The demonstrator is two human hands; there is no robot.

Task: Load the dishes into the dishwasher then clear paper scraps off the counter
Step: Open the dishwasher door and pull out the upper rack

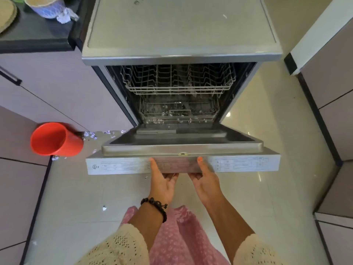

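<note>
Both hands hold the top edge of the dishwasher door (182,165): the left hand (162,183) and the right hand (205,183) each have the thumb laid on the control strip and the fingers curled underneath, so each grip pinches the door's edge. The door hangs partly open, tilted toward the person. Inside the dishwasher (181,54), the upper rack (177,79) and the lower rack (177,113) show as bare wire, with small pale bits in the lower one. An orange cup (55,139) lies on its side on the floor (267,188), left of the door. Paper scraps (89,135) lie on the floor just beside it. On the dark table (38,37) at far left stand a blue patterned bowl (45,7) and a crumpled paper (65,16) touching it.
</note>
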